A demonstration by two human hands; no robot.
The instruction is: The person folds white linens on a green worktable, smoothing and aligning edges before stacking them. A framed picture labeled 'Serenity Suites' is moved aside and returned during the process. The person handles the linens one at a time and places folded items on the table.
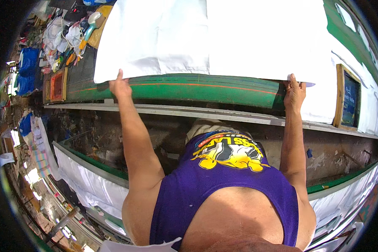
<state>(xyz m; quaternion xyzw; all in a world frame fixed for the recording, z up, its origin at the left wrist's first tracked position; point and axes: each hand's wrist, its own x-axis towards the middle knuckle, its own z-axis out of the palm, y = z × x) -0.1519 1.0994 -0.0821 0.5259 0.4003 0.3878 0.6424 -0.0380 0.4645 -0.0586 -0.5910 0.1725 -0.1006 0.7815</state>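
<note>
A large sheet of white fabric (182, 37) stretches over the far part of a long green-topped table (208, 91). Its near edge is pinched by my left hand (121, 86) close to the left corner. Toward the other end of that edge, my right hand (294, 93) grips the fabric too, thumb on top. Between my hands the table's green top shows, with a thin red line running along it. Creases cross the middle of the fabric.
A wood-framed printing screen (349, 97) rests on white cloth at the right. A smaller reddish framed screen (58, 85) lies at the left end, near a hair dryer (93, 25) and mixed clutter. Behind me, white cloth (91, 182) covers another table.
</note>
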